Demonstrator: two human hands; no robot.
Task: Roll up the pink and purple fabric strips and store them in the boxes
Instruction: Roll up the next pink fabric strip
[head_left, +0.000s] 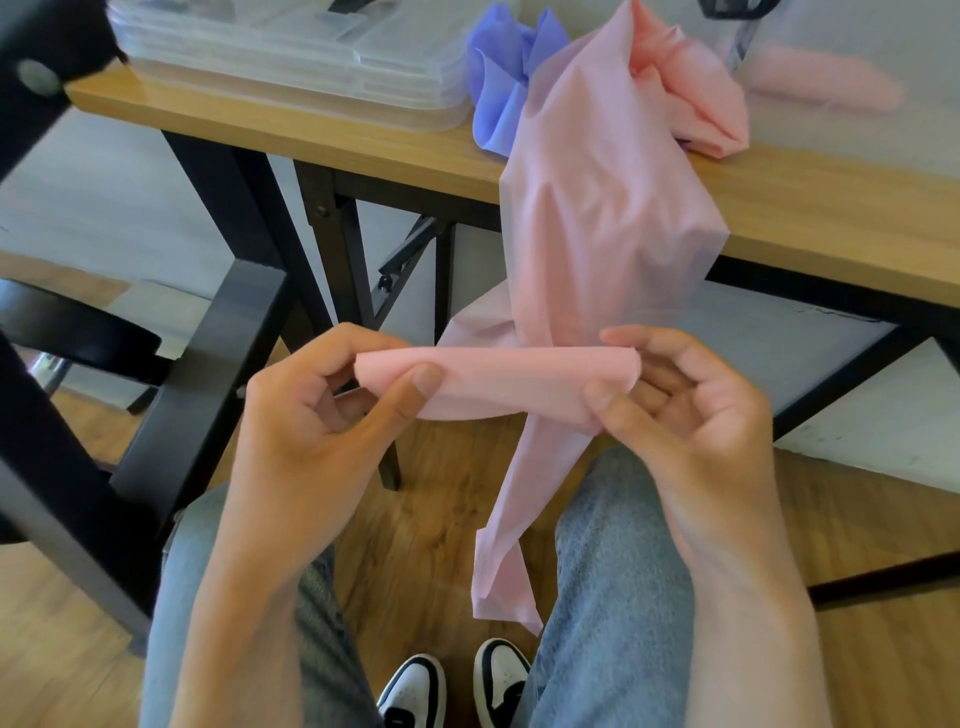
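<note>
Pink sheer fabric, one long strip (597, 208), is the item in hand. Head view, the only view supplied: the strip runs from a crumpled heap on the wooden table (831, 208), drapes over the table's near edge, and passes down between the person's knees, its free tail hanging above the wooden floor (426, 545).

A partly rolled section (498, 376) of the strip lies horizontally between both hands, in front of the table edge and above the lap. Left hand (317, 410): thumb and forefinger pinch the left end of the roll, thumb on the near face; remaining fingers curled beneath. Right hand (691, 395): thumb pressed on the near face at the right end, forefinger over the top edge, other fingers curled behind the cloth. Both hands hold the fabric closely; neither is spread wide.

Purple fabric (506, 78) lies bunched on the table, touching the pink heap on its left side. Just left of it stands a stack of clear plastic boxes (291, 52), lids closed so far as can be seen. A second pink bundle (826, 80) lies at the far right of the tabletop, blurred; whether it is rolled cannot be determined.

Black chair (78, 338) stands at left. Person wears light blue jeans (618, 571) and black-and-white shoes (415, 686).
</note>
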